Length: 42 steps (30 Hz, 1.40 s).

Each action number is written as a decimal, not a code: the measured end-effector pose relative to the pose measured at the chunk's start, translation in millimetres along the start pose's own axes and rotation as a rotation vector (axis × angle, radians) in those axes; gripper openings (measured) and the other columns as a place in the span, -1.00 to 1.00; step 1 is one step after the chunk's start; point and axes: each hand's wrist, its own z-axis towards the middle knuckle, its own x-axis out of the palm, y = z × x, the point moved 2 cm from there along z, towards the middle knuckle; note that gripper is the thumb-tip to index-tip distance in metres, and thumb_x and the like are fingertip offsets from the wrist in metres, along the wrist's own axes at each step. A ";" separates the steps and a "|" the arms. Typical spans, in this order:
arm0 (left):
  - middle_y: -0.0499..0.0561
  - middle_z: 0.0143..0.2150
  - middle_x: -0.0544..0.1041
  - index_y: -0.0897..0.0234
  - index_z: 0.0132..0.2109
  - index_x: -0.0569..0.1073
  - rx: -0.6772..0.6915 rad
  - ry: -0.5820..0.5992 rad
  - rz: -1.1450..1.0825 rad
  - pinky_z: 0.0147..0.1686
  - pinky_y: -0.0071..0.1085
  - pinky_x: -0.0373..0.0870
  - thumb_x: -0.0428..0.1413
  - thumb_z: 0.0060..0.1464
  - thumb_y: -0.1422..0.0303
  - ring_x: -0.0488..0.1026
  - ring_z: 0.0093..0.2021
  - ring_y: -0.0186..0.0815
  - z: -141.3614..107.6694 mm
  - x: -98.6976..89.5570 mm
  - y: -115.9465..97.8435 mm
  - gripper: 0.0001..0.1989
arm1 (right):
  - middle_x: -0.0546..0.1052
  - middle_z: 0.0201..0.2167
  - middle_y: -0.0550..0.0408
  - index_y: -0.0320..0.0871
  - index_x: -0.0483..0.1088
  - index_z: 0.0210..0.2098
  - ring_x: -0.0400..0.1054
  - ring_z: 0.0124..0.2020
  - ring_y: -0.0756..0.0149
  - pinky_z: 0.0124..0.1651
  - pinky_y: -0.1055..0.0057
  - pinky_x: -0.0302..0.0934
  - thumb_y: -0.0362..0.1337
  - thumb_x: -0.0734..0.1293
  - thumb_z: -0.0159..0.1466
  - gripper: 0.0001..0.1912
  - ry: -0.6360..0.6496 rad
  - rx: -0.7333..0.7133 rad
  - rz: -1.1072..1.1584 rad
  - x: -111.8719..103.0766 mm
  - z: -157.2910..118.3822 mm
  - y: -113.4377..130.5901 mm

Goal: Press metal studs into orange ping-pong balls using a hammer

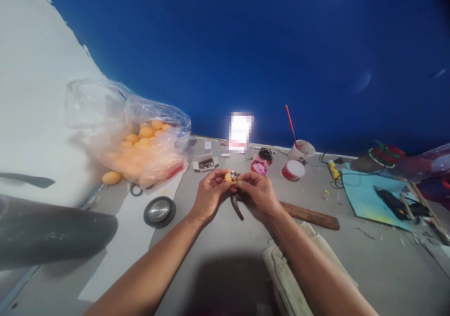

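Note:
A small yellow ball (228, 178) with shiny silver and dark spots on its upper side is held up between my two hands. My left hand (210, 193) grips it from the left with thumb and fingers. From the other side, my right hand (259, 190) pinches at its right edge with thumb and forefinger; whether a smaller piece sits in that pinch is too small to tell. Just beneath the hands lies a claw hammer, its dark curved head (236, 207) partly hidden and its wooden handle (312, 214) running right under my forearm.
A plastic bag of orange-yellow balls (144, 142) stands at left, one loose ball (111, 178) beside it. Near my hands are a small box of metal pieces (206, 164), a pink-filled tub (259, 166), a red-rimmed tub (293, 170) and a cup (305, 150). A grey cylinder (52, 231) juts in.

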 end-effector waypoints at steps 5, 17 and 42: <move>0.05 -0.25 0.70 0.31 -0.06 0.54 -0.017 -0.013 -0.014 -0.24 -0.39 0.58 0.51 -0.12 0.36 0.61 -0.40 -0.35 -1.2 1.6 -0.1 -0.52 | 0.64 -0.45 0.04 -0.16 0.57 -0.34 0.50 -0.44 0.30 -0.38 0.41 0.34 -0.09 0.62 0.07 -0.68 -0.023 -0.024 -0.043 -0.9 1.3 -3.0; 0.05 -0.24 0.71 0.31 -0.08 0.55 -0.020 -0.041 -0.020 -0.26 -0.39 0.58 0.52 -0.18 0.37 0.62 -0.41 -0.35 -1.6 3.3 0.7 -0.50 | 0.63 -0.49 0.04 -0.17 0.55 -0.38 0.45 -0.50 0.34 -0.46 0.46 0.26 -0.07 0.60 0.06 -0.67 -0.045 -0.054 -0.145 -1.2 4.0 -2.3; 0.05 -0.23 0.66 0.34 0.00 0.58 -0.096 0.022 -0.087 -0.32 -0.47 0.58 0.48 -0.10 0.38 0.59 -0.41 -0.39 -1.3 2.8 1.6 -0.52 | 0.55 -0.47 0.18 -0.09 0.48 -0.26 0.38 -0.48 0.37 -0.40 0.42 0.22 -0.17 0.57 0.09 -0.71 -0.060 -0.196 -0.244 3.4 -0.2 4.1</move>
